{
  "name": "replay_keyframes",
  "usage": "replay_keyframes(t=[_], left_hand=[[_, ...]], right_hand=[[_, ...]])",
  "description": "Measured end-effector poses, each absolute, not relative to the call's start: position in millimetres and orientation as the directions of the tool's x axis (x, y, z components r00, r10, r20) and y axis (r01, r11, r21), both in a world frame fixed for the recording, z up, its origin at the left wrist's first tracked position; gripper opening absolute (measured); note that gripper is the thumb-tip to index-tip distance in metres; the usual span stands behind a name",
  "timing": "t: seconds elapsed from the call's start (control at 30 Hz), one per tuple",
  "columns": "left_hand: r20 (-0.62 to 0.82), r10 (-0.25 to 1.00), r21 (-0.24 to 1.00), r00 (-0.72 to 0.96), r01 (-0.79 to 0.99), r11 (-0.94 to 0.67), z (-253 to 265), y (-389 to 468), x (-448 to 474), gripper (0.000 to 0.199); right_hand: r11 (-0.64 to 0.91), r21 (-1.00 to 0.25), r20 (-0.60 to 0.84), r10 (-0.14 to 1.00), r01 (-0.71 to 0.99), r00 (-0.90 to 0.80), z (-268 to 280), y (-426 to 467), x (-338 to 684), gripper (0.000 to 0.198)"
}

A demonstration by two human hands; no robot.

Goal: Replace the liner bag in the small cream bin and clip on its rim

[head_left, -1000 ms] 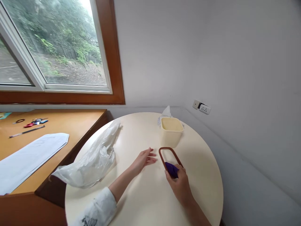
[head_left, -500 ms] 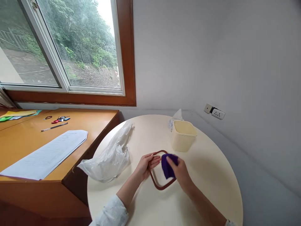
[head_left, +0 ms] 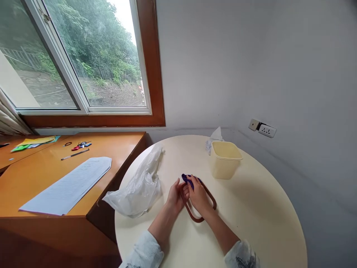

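A brown, rounded rectangular ring frame [head_left: 198,220] is tilted over the round cream table [head_left: 267,219]. My left hand [head_left: 174,198] grips its left side, the fingers curling behind the rim. A dark purple cloth [head_left: 186,179] is pressed against the upper left part of the frame by my right hand [head_left: 198,195], whose fingers close over it. Part of the cloth is hidden under those fingers. Beyond the hands, to the right, stands a pale yellow plastic bin [head_left: 226,166] with its top uncovered.
On the table's left lies a crumpled white plastic bag [head_left: 139,191]. Crumpled white material [head_left: 216,136] sits behind the bin. The wooden desk [head_left: 131,141] at left bears papers [head_left: 69,186], a pen [head_left: 74,154] and small red-and-blue items [head_left: 80,146]. A wall socket [head_left: 267,130] is at right.
My right hand has brought the cloth leftward onto the frame's upper left part, where it hung over the opening before. The frame has turned slightly between my hands. The view has shifted a little left.
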State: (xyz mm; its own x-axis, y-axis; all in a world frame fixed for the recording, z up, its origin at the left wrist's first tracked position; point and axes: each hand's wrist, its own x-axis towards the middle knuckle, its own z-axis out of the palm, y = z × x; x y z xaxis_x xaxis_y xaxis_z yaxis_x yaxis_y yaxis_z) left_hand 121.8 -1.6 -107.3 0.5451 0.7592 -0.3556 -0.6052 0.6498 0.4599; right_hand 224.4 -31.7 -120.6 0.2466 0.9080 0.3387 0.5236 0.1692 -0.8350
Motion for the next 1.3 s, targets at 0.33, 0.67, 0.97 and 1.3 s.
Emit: replay_keyframes(t=[0.33, 0.67, 0.97, 1.3], left_hand=[[-0.398, 0.737, 0.391, 0.546, -0.626, 0.675, -105, -5, 113, 0.052], [-0.384, 0.785, 0.507, 0.487, -0.599, 0.62, -114, 3, 114, 0.023], [-0.404, 0.764, 0.442, 0.503, -0.623, 0.645, -108, 14, 106, 0.018], [-0.434, 0.663, 0.418, 0.61, -0.516, 0.748, -97, 11, 103, 0.027]], right_hand=[[0.307, -0.896, 0.281, 0.951, 0.322, -0.125, -100, -54, 215, 0.024], [0.259, -0.938, 0.203, 0.95, 0.23, -0.239, -93, -83, 242, 0.024], [0.096, -0.97, 0.02, 0.947, 0.223, -0.32, -81, -96, 280, 0.022], [0.089, -0.991, 0.129, 0.795, 0.095, 0.592, -107, -65, 314, 0.035]])
